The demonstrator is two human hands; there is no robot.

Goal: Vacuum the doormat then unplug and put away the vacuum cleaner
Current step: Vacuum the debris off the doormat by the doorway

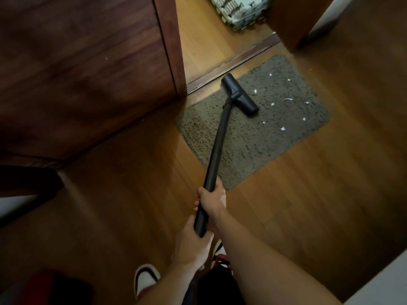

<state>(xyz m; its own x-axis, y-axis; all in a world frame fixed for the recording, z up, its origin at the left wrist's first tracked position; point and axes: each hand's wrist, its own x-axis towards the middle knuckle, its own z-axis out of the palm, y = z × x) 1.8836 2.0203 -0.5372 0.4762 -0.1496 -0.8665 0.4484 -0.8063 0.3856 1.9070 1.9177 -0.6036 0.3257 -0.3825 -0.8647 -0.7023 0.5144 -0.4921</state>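
Right hand and left hand hold the vacuum wand, fingers clamped around it. Its floor head rests on the shaggy doormat, near paper scraps. The wand looks stiff and light, best steered with 2 hands near its top.

Grey shaggy doormat on wood floor, white scraps scattered, black vacuum head resting on it, wand slanting back

Your wooden floor carries the grey doormat, flat beside the door threshold. Past that threshold, stacked foam tiles sit on the boards too.
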